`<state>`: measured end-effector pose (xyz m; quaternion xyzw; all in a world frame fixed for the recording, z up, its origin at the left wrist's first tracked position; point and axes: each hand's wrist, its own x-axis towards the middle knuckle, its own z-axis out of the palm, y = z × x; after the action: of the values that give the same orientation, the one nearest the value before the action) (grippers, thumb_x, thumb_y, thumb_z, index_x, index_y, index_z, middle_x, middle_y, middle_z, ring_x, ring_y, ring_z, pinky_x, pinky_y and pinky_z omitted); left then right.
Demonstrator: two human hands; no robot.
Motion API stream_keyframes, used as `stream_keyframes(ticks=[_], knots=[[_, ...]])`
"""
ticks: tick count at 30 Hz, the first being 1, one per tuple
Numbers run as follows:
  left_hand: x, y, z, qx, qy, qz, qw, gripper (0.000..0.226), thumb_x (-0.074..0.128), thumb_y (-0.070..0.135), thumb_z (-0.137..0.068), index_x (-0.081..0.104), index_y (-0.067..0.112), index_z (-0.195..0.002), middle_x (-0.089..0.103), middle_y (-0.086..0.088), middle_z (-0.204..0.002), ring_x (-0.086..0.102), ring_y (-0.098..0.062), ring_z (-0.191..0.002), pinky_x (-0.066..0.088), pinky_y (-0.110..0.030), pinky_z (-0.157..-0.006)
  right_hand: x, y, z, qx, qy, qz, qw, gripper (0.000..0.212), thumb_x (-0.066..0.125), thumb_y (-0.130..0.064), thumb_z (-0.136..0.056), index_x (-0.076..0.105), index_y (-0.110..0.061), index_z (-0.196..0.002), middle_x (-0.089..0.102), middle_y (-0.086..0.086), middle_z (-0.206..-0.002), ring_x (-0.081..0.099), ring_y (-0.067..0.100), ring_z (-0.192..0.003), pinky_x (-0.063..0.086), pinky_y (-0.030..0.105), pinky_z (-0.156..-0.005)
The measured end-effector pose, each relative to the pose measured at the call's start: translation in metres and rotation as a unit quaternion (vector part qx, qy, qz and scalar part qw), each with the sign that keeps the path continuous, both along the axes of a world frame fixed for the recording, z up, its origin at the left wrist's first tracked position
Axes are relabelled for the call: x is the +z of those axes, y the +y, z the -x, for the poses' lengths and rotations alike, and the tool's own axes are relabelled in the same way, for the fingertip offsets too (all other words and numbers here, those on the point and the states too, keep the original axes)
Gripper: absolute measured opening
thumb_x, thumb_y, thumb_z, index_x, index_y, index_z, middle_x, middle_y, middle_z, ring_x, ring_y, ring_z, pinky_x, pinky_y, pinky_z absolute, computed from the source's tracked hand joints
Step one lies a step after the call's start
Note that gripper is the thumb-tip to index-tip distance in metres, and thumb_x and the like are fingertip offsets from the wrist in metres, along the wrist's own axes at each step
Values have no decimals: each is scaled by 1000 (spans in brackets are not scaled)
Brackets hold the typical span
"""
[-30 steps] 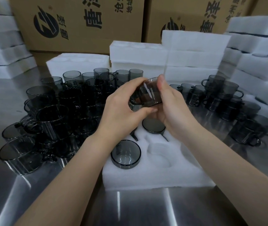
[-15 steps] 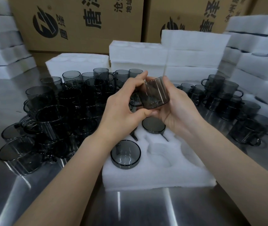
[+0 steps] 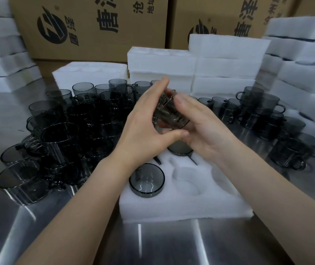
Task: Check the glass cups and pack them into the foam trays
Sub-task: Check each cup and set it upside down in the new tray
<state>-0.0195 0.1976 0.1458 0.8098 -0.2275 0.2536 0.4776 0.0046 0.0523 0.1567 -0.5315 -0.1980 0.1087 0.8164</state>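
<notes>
- The left hand (image 3: pixel 143 129) and the right hand (image 3: pixel 200 129) are brought together around one smoked-glass cup (image 3: pixel 169 116), held tipped in the air above the far end of the foam tray (image 3: pixel 187 205); the left thumb lies under it and the right palm cups its far side. This looks like the checking step, not placing.
- In the tray, one packed cup (image 3: pixel 146 180) sits at the near left and a second (image 3: pixel 179 148) sits just beyond it, under the hands.
- At least two pockets to the right show bare foam, so this tray is judged well short of full.
- A dense crowd of loose cups (image 3: pixel 66 134) waits on the steel table (image 3: pixel 152 245) to the left, and another group (image 3: pixel 271 119) to the right.
- Stacked empty trays (image 3: pixel 227 60) stand behind, before cardboard cartons (image 3: pixel 95 29); much packing remains.
</notes>
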Motion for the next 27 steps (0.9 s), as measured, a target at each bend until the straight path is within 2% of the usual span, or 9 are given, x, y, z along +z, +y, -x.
stream_keyframes(ticks=[5,9,12,16,18,21,24,27], knots=[[0,-4,0,4,-8,-12,1000,88,78,7,-73,35,19,-149,48,3,-147,44,0,-131,33,-12,-107,-6,8,0,-99,-94,42,990,20,64,-26,-89,74,-18,-105,73,2,-103,68,18,-101,54,31,-86],[-1,-3,0,-13,-11,-11,1000,87,76,3,-73,35,18,-148,49,1,-146,46,-3,-132,36,-17,-109,-5,9,3,-124,-73,38,989,21,61,-30,-93,76,-15,-96,72,10,-100,68,20,-96,56,36,-86],[-1,-3,-1,-23,-35,-15,999,85,76,0,-74,36,12,-147,43,-2,-150,39,-8,-138,32,-20,-113,-2,8,4,-106,-32,13,994,27,60,-30,-95,73,-8,-101,72,15,-101,70,25,-94,59,40,-79],[-2,-2,-2,-51,-51,-45,996,83,75,-1,-76,33,14,-147,33,3,-153,19,-6,-146,22,-15,-115,2,6,3,-71,12,-30,997,27,56,-31,-97,75,-11,-98,73,15,-100,71,30,-88,59,43,-65],[-1,-1,-2,-63,-36,-44,996,80,75,2,-78,37,20,-146,32,5,-156,13,-6,-148,21,-24,-119,2,4,2,-71,27,-49,996,27,53,-28,-98,73,-10,-102,73,14,-103,71,30,-92,60,44,-66],[0,-2,-2,-66,-23,-43,997,74,76,8,-77,41,33,-137,30,16,-154,10,-5,-148,20,-46,-121,3,3,1,-91,39,-73,992,23,53,-18,-98,69,-11,-114,72,13,-110,70,26,-100,60,45,-78],[0,-2,-4,-68,-19,-59,996,71,77,11,-77,41,35,-134,25,26,-151,9,-3,-148,20,-49,-120,5,1,1,-114,56,-85,988,32,55,-7,-96,61,-19,-125,72,12,-110,70,22,-95,59,44,-81],[0,-2,-5,-92,-3,-78,993,77,79,13,-74,33,49,-125,18,28,-152,9,-6,-149,17,-50,-120,4,0,2,-147,52,-58,986,40,59,-6,-95,54,-19,-132,71,13,-112,69,26,-100,58,47,-82]])
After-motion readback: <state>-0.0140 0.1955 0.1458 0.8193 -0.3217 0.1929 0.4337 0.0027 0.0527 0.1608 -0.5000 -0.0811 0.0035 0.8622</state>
